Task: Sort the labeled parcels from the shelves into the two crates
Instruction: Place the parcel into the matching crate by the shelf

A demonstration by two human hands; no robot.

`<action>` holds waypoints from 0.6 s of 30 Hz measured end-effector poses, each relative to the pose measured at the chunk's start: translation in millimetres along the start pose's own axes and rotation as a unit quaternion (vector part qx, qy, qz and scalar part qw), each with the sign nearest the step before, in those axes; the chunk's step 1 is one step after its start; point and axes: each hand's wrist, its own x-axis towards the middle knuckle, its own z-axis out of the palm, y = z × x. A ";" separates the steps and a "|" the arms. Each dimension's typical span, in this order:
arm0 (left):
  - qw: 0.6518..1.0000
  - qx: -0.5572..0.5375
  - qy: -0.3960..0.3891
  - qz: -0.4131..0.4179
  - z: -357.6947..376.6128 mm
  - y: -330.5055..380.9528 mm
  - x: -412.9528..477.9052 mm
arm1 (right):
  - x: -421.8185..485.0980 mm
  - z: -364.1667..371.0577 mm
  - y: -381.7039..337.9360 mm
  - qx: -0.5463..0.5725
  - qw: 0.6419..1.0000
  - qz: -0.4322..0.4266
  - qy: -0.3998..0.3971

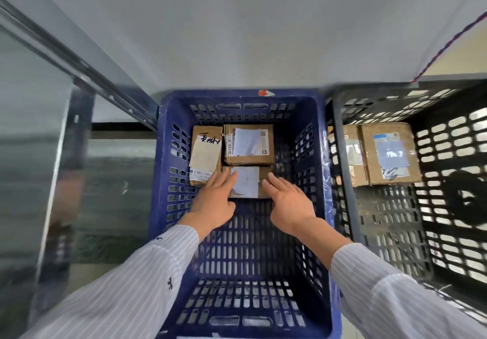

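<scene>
Both my hands reach down into a blue slotted crate (pixel 168 180). On its floor at the far end lie three cardboard parcels. A small parcel with a white label (pixel 246 182) lies nearest me. My left hand (pixel 214 201) has straight fingers touching its left edge. My right hand (pixel 288 203) lies open at its right edge, fingers straight. Behind it sit a square parcel with white labels (pixel 249 145) and a long parcel with black handwriting (pixel 205 151). To the right, a black slotted crate (pixel 342 159) holds two cardboard parcels (pixel 387 154).
A pale wall rises behind both crates. A metal shelf frame with a shiny post (pixel 66 154) stands to the left of the blue crate. A red and blue cord (pixel 453 38) hangs at the upper right. The near half of the blue crate's floor is bare.
</scene>
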 end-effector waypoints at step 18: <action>0.957 0.148 0.248 0.005 -155.3 124.7 -164.6 | -185.0 -167.7 -68.0 -0.066 0.959 0.038 0.272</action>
